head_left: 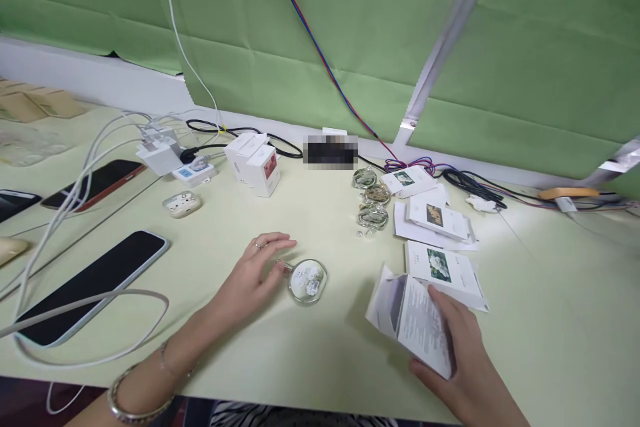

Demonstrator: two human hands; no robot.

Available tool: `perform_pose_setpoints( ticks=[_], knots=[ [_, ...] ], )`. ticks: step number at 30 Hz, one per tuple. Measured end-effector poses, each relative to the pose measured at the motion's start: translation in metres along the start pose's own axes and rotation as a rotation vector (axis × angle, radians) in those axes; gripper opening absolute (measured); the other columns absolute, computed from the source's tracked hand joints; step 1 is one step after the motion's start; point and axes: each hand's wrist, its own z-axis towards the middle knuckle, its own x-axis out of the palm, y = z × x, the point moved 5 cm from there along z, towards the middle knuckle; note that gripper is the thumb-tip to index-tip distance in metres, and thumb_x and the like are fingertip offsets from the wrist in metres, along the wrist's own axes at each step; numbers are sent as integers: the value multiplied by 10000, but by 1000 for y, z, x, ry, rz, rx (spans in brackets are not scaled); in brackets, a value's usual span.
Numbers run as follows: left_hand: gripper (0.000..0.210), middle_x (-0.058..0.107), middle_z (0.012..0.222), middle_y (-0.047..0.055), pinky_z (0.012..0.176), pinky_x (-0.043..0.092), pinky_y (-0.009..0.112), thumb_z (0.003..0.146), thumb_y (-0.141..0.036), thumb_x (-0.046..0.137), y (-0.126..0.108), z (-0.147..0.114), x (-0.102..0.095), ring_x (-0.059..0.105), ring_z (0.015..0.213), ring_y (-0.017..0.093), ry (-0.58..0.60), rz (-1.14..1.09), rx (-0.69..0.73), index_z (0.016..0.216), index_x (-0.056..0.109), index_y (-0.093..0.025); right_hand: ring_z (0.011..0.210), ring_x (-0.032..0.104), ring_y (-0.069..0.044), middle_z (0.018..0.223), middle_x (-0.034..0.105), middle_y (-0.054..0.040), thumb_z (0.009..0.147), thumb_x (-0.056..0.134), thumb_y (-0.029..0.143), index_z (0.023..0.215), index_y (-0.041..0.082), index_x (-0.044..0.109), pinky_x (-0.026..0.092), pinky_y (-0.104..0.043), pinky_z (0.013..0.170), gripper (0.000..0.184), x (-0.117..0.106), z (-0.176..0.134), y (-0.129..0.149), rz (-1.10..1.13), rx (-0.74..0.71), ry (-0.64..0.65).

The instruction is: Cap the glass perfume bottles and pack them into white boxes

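A round, flat glass bottle [307,282] with a pale label lies on the table, its neck pointing left. My left hand [255,273] is beside that neck, fingers stretched and apart, the thumb at or just against it; contact is hard to make out. In my right hand [465,343] is a white printed carton [424,323], tilted, its flaps open toward the left. Just behind it lies another white box [445,270] with a white-flower picture. Farther back, several similar glass bottles [373,217] lie in a row, with small clear pieces [370,233] near them.
Flattened white cartons [440,219] lie at the right, behind the held one. White boxes [253,163] stand at the back. On the left are a phone [95,290], an earbud case [181,204], a power strip [194,173] and looping white cables [167,310]. A green-covered partition [280,47] closes the back.
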Motion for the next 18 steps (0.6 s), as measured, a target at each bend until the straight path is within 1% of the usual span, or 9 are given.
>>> perform_pose_setpoints(
  ticks=[1, 2, 4, 5, 8, 10, 12, 16, 18],
  knots=[
    [274, 547, 1107, 59, 893, 421, 342, 877, -206, 373, -16, -1, -2, 496, 1052, 188, -57, -48, 67, 1097, 537, -215, 1170, 371, -300, 1267, 367, -117, 732, 573, 294, 1372, 254, 190, 401, -488, 918, 746, -2, 5, 9, -1, -40, -56],
    [256, 573, 1047, 45, 874, 427, 323, 879, -181, 378, -34, -2, -3, 508, 1017, 174, -56, -98, 165, 1075, 539, -223, 1164, 369, -303, 1260, 365, -128, 741, 579, 301, 1373, 242, 184, 399, -493, 916, 748, -3, 11, 20, -7, -89, -111],
    [279, 598, 1030, 37, 880, 413, 328, 872, -142, 385, -71, -5, 4, 501, 1009, 173, 103, -169, 387, 1103, 518, -226, 1147, 372, -307, 1237, 372, -144, 751, 586, 295, 1371, 219, 184, 395, -502, 908, 743, -1, 21, 38, -28, -202, -196],
    [283, 603, 1028, 36, 888, 399, 345, 878, -144, 378, -82, -5, 6, 498, 996, 176, 158, -164, 411, 1117, 507, -224, 1141, 372, -309, 1227, 379, -148, 754, 585, 281, 1371, 209, 184, 392, -505, 906, 739, 2, 25, 45, -44, -254, -220],
    [240, 614, 931, 34, 818, 398, 369, 902, -247, 389, -90, 1, 17, 495, 896, 192, 279, -109, 245, 1105, 512, -209, 1140, 362, -315, 1221, 393, -140, 757, 569, 224, 1366, 208, 198, 361, -524, 921, 713, 11, 31, 55, -112, -356, -240],
    [218, 596, 832, 20, 777, 399, 354, 906, -307, 390, -88, 1, 28, 489, 842, 188, 362, -115, 170, 973, 571, -206, 1147, 351, -321, 1234, 386, -128, 761, 551, 197, 1362, 233, 204, 334, -535, 936, 695, 15, 31, 58, -161, -376, -223],
    [241, 564, 780, 7, 758, 403, 332, 897, -314, 403, -84, 1, 38, 490, 812, 174, 393, -165, 116, 800, 591, -199, 1159, 338, -327, 1245, 371, -122, 766, 533, 184, 1362, 261, 192, 307, -542, 953, 691, 16, 30, 59, -189, -371, -204],
    [268, 540, 751, 4, 706, 420, 307, 789, -402, 562, -75, 4, 44, 499, 798, 177, 278, -242, -57, 637, 547, -182, 1184, 325, -343, 1261, 363, -120, 776, 505, 196, 1368, 292, 157, 270, -547, 967, 693, 11, 23, 49, -203, -320, -210],
    [317, 526, 701, 1, 648, 413, 284, 771, -451, 567, -75, 6, 41, 499, 755, 174, 240, -232, -52, 616, 534, -177, 1191, 330, -352, 1264, 376, -120, 779, 489, 200, 1363, 300, 174, 268, -549, 959, 671, 3, 17, 30, -233, -271, -210]
  ],
)
